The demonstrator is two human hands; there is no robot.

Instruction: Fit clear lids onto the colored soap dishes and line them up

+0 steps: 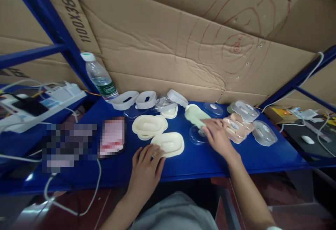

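Observation:
My left hand point(145, 165) is at the lower left rim of an oval cream dish point(172, 144), its thumb and fingers bent around the edge. This dish lies low on the blue table, beside two stacked cream dishes point(149, 125). With my right hand point(217, 135) I hold the near end of a pale green dish point(194, 113), which looks tilted. Under and beside that hand lies a clear plastic piece point(196, 135). The right fingertips are slightly blurred.
White oval rings point(146, 100) and a water bottle point(101, 78) stand at the back left. Peach packs point(235, 128) and clear packs point(264, 133) lie right. A pink item point(112, 135), cables and a power strip point(63, 93) are left. Cardboard point(157, 41) rises behind.

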